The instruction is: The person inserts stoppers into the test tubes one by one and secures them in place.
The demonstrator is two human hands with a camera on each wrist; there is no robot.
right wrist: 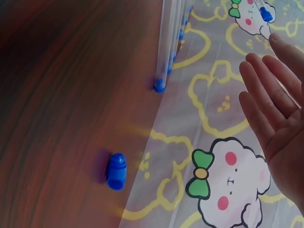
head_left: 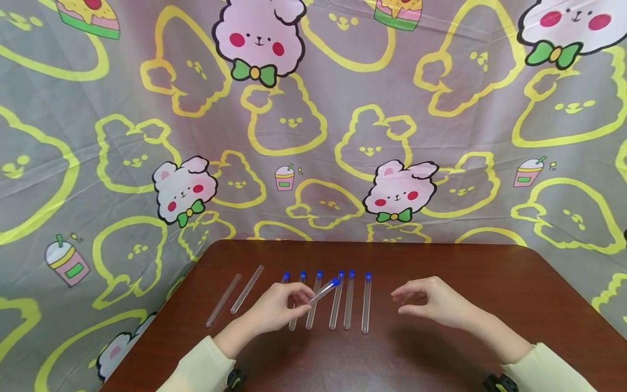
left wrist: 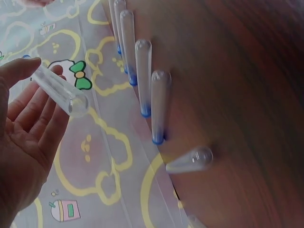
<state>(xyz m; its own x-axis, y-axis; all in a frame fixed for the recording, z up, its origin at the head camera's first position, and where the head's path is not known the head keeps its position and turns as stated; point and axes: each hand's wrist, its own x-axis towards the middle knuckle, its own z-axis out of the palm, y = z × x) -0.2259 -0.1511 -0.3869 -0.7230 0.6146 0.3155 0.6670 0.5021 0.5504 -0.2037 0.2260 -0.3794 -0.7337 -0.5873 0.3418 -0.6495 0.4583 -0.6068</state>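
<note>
My left hand (head_left: pixel 271 310) pinches a clear test tube (left wrist: pixel 61 91) between thumb and fingers, raised above the table. The tube is tilted, and its blue cap (head_left: pixel 335 282) points up and to the right in the head view. To the right, my right hand (head_left: pixel 441 302) hovers over the table with relaxed fingers and nothing in its grasp. A loose blue cap (right wrist: pixel 117 171) lies on the table in the right wrist view; in the head view it is hidden. Several blue-capped test tubes (head_left: pixel 366 305) lie in a row, partly behind the left hand.
Two test tubes without caps lie at the table's left side, one uncapped tube (head_left: pixel 223 300) left of the other uncapped tube (head_left: pixel 247 289). The dark wooden table (head_left: pixel 470 261) ends at a patterned cloth (head_left: pixel 333 98) hanging behind and at the sides.
</note>
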